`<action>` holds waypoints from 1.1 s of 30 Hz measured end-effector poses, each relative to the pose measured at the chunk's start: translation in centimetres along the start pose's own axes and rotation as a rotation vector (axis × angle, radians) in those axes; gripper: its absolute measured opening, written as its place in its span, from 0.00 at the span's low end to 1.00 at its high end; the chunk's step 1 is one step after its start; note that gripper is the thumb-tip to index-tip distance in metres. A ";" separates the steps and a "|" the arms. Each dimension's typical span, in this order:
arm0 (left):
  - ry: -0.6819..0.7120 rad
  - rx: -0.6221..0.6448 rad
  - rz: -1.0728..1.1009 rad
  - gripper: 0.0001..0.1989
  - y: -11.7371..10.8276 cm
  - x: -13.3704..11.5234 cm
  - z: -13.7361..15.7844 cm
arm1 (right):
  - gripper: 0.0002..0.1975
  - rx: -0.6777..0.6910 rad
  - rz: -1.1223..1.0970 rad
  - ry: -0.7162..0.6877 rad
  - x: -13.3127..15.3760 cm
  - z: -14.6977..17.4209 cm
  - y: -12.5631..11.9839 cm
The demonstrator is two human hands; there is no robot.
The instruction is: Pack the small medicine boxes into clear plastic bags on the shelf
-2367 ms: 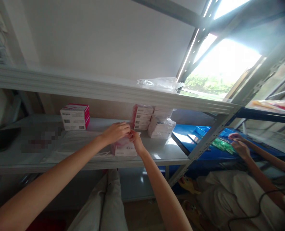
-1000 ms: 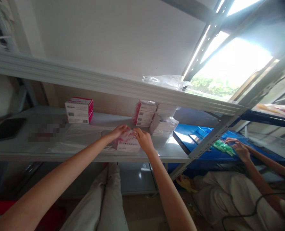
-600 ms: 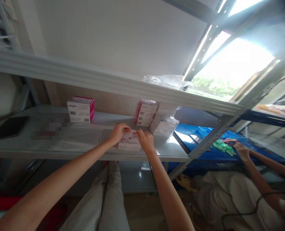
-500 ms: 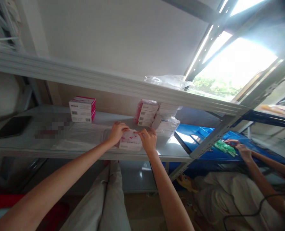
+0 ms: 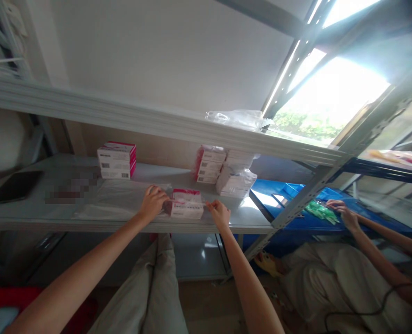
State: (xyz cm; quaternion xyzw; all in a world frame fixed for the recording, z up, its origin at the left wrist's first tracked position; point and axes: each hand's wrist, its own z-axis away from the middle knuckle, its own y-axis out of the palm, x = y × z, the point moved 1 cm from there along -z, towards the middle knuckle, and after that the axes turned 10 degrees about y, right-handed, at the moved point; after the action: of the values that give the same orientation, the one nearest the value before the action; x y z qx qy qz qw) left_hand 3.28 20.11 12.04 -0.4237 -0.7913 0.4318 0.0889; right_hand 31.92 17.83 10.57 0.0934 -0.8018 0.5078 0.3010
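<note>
A white-and-pink carton (image 5: 186, 211) lies near the front edge of the shelf, between my two hands. Clear plastic film seems to surround it, and a thin edge of the film stretches across its top. My left hand (image 5: 153, 202) is at the carton's left side, fingers closed on the plastic. On the other side my right hand (image 5: 219, 214) pinches the film's edge close to the carton's right corner. Left of my left hand, flat clear plastic bags (image 5: 113, 199) lie on the shelf.
Stacked cartons (image 5: 117, 160) stand at the back left, and plastic-wrapped cartons (image 5: 236, 181) at the back right. A dark tablet-like slab (image 5: 14, 186) lies far left. The upper shelf beam (image 5: 157, 123) crosses above. At right, another person's hands (image 5: 341, 211) handle green items (image 5: 320, 211).
My hands have moved apart, the left one leftward and the right one slightly right and down. The carton's pink back part now shows between them.
</note>
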 end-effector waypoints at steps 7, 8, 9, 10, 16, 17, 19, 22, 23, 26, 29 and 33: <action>0.040 0.071 -0.040 0.12 0.4 0.5 -0.2 | 0.23 0.111 -0.338 0.070 -1.6 -1.2 2.3; 0.048 0.070 -0.025 0.12 0.6 0.6 0.0 | 0.24 0.131 -0.408 0.072 -1.7 -1.2 2.6; 0.053 0.060 -0.001 0.11 0.8 0.8 0.2 | 0.24 0.142 -0.467 0.065 -1.8 -1.2 2.8; 0.053 0.039 0.030 0.12 1.0 0.9 0.4 | 0.25 0.145 -0.514 0.049 -1.9 -1.0 2.8; -0.024 -0.035 0.238 0.35 2.5 2.0 1.3 | 0.26 0.315 -0.466 -0.096 -2.1 0.9 2.2; -0.040 0.007 0.265 0.40 2.7 2.0 1.2 | 0.28 0.350 -0.381 -0.109 -2.1 1.2 2.2; -0.056 0.119 0.302 0.44 3.0 1.8 0.7 | 0.28 0.391 -0.229 -0.131 -1.7 1.7 2.4; -0.052 0.230 0.314 0.41 3.3 1.4 0.0 | 0.20 0.398 -0.146 -0.147 -0.9 2.2 3.1; -0.057 0.239 0.311 0.38 3.4 1.3 -0.2 | 0.17 0.386 -0.140 -0.144 -0.6 2.3 3.3; -0.080 0.230 0.308 0.36 3.7 1.5 -0.6 | 0.13 0.351 -0.139 -0.124 0.0 2.5 3.6; -0.080 0.212 0.342 0.37 4.0 1.8 -1.0 | 0.13 0.325 -0.149 -0.109 0.1 2.6 3.6; -0.098 0.138 0.467 0.41 3.7 1.7 -1.5 | 0.15 0.279 -0.190 -0.109 0.1 2.8 3.6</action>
State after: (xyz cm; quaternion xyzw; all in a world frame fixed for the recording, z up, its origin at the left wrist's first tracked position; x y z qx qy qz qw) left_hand 5.17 23.27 9.75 -0.5665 -0.6438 0.5139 -0.0232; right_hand 29.13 17.14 7.06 0.2371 -0.7262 0.5776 0.2878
